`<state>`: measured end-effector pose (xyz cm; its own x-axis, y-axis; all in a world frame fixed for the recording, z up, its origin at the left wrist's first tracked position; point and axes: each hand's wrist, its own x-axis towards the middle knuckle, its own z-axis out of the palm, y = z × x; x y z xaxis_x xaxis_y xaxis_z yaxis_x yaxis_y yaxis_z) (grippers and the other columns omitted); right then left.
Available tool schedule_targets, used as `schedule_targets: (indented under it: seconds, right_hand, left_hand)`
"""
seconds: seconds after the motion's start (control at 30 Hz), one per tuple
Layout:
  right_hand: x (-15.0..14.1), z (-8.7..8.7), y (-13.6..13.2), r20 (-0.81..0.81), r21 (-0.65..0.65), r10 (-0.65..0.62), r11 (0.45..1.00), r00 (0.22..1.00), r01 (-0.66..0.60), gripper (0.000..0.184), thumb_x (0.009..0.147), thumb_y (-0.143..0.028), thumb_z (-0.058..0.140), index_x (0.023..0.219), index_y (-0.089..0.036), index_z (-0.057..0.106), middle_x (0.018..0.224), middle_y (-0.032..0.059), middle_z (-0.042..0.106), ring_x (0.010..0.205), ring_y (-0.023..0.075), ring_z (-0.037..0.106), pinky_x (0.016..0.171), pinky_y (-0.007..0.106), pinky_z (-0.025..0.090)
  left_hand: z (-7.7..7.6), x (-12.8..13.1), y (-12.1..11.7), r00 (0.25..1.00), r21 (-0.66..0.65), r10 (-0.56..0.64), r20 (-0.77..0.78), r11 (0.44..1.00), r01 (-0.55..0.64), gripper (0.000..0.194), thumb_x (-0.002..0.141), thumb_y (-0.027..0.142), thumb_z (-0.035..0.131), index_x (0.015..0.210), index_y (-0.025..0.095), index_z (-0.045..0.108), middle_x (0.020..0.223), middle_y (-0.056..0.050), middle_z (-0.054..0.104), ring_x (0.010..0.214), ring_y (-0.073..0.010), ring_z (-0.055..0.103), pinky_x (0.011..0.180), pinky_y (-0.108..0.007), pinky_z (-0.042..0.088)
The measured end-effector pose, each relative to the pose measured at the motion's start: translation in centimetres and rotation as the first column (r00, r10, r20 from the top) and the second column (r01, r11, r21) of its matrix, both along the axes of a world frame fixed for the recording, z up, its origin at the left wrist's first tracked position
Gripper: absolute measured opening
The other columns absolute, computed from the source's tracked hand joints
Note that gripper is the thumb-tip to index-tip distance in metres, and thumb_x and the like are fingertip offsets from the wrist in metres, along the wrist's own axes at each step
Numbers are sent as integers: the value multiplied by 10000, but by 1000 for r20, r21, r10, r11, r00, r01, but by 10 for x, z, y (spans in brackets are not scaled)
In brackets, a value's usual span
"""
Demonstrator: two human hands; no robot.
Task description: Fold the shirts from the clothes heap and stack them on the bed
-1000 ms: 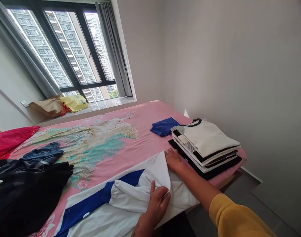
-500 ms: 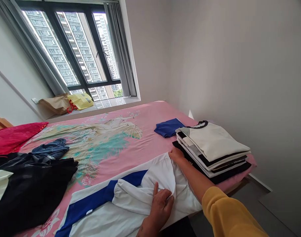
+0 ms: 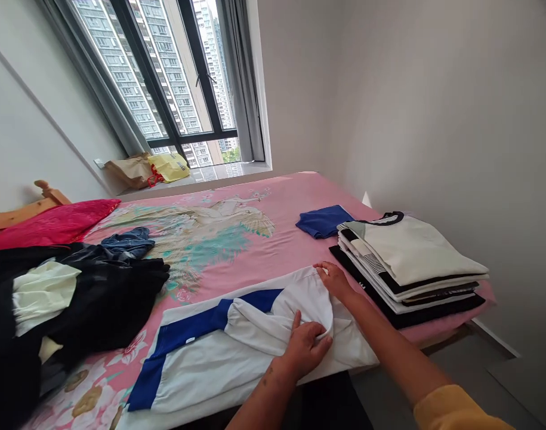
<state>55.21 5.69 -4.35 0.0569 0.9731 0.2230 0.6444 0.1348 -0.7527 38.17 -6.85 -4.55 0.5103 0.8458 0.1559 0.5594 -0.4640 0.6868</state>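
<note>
A white top with a broad blue band lies folded lengthwise along the near edge of the bed. One of its sleeves, gathered at the cuff, is laid back over the body. My left hand is closed on the loose edge of the cloth near the right end, index finger pointing away from me. At the far right corner of the top, my right hand pinches the fabric between thumb and fingers. The cloth under both hands is wrinkled, and its underside is hidden.
Right of my right hand stands a stack of folded clothes, with folded blue cloth behind it. Loose dark clothes heap at left beside a red pillow. Bags sit on the windowsill. The bed ends at the right.
My view has shifted left, so the scene sits further right. Both hands stay at the same parts of the top; the right hand's fingers now show more clearly at its corner.
</note>
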Motion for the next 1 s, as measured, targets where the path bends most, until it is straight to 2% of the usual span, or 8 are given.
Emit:
schedule_targets:
  seconds: [0.1, 0.2, 0.3, 0.43, 0.6, 0.77, 0.93, 1.0]
  right_hand:
    - [10, 2, -49, -125, 23, -7, 1000, 992, 10, 330, 825, -387, 428, 952, -179, 650, 1021, 71, 651, 949, 206, 585, 872, 327, 438]
    - [33, -8, -104, -312, -42, -86, 996, 946, 77, 347, 788, -449, 503, 969, -188, 644, 976, 76, 664, 882, 212, 609, 816, 326, 468]
    - [48, -24, -153, -427, -135, -225, 974, 876, 184, 381, 755, -499, 546, 955, -187, 634, 890, 86, 674, 845, 223, 623, 770, 323, 489]
    - [31, -37, -198, -501, -177, -281, 959, 819, 221, 395, 735, -528, 569, 942, -198, 637, 833, 82, 675, 823, 233, 636, 764, 327, 507]
    - [-32, -27, -233, -508, -166, -130, 985, 851, 52, 340, 800, -494, 531, 928, -203, 649, 829, 68, 664, 814, 217, 629, 773, 314, 499]
    - [-75, -17, -258, -457, -164, 100, 967, 884, -195, 269, 876, -414, 465, 942, -212, 629, 850, 37, 644, 807, 170, 612, 752, 266, 475]
    - [-110, -18, -272, -320, -80, 361, 911, 876, -404, 216, 888, -300, 427, 932, -200, 614, 880, 46, 638, 818, 157, 603, 741, 260, 480]
    - [-128, -15, -273, -215, -3, 488, 866, 846, -501, 217, 857, -245, 445, 1000, -195, 599, 981, 66, 636, 931, 177, 592, 830, 285, 471]
  left_hand:
    - [21, -25, 0, 1000, 57, -24, -20, 998, 26, 216, 849, 270, 433, 969, 242, 610, 949, 3, 668, 960, -152, 587, 1108, -482, 160]
    - [33, -77, 16, 985, 235, 136, -109, 966, -107, 320, 857, 183, 372, 1075, 270, 590, 1122, -7, 631, 1114, -160, 523, 1103, -475, 180]
    - [30, -138, 41, 864, 342, 419, -278, 884, -318, 344, 849, 187, 372, 1127, 221, 572, 1153, -54, 621, 1094, -205, 540, 1001, -452, 344]
    - [23, -187, 63, 793, 322, 468, -389, 876, -359, 360, 813, 269, 431, 1093, 106, 588, 1029, -134, 646, 975, -288, 584, 837, -436, 434]
    - [39, -194, 61, 766, 251, 388, -513, 921, -298, 210, 693, 291, 558, 835, 152, 626, 867, -113, 622, 942, -330, 569, 835, -442, 392]
    - [71, -200, 40, 814, 80, 219, -539, 975, -210, 91, 643, 165, 530, 726, 187, 560, 714, -41, 614, 708, -207, 582, 620, -292, 386]
    - [122, -189, -5, 941, -218, 3, -339, 972, -82, 77, 709, 262, 543, 743, 201, 575, 687, 16, 581, 622, -134, 509, 528, -231, 320]
    - [143, -172, -24, 973, -268, -37, -229, 963, -26, 157, 745, 330, 543, 697, 185, 580, 624, 25, 536, 574, -115, 463, 506, -229, 298]
